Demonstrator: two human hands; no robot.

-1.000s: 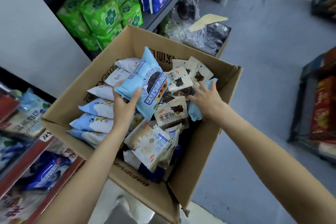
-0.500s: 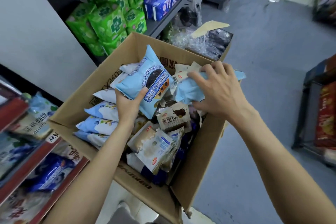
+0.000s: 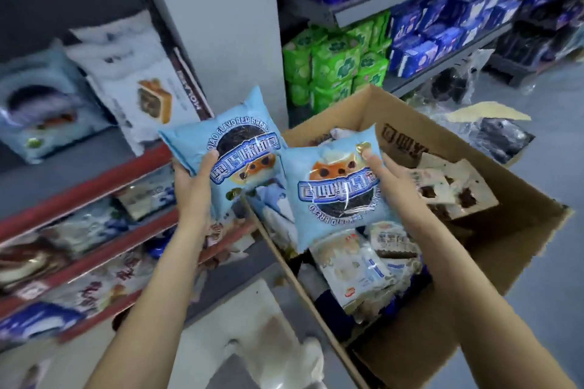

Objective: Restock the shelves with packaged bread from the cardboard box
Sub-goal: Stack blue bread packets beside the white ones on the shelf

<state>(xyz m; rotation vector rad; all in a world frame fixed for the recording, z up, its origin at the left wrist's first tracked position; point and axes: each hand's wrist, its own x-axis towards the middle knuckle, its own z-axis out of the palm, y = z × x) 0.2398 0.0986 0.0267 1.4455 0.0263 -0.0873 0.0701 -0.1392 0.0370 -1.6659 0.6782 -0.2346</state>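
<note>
My left hand [image 3: 194,186] grips a light blue bread packet [image 3: 234,148], held upright above the box's left edge. My right hand [image 3: 384,180] grips a second light blue bread packet [image 3: 335,196], upside down, lifted over the open cardboard box [image 3: 518,224]. The two packets touch side by side. Inside the box lie several more packets: white ones with dark bread [image 3: 448,186] at the far right and pale ones [image 3: 357,271] near the front. To the left, red-edged shelves [image 3: 94,186] hold bread packets [image 3: 41,104].
A grey pillar [image 3: 221,25] stands behind the packets. Further right, grey shelves carry green packs [image 3: 331,66] and blue packs [image 3: 442,35]. A plastic-wrapped bundle [image 3: 493,129] lies on the grey floor beyond the box. A white shape [image 3: 262,335] sits low, between my arms.
Both hands have lifted out of the box, each with a blue packet. The right hand turned its packet face up. My view swung left toward the red-edged shelves.
</note>
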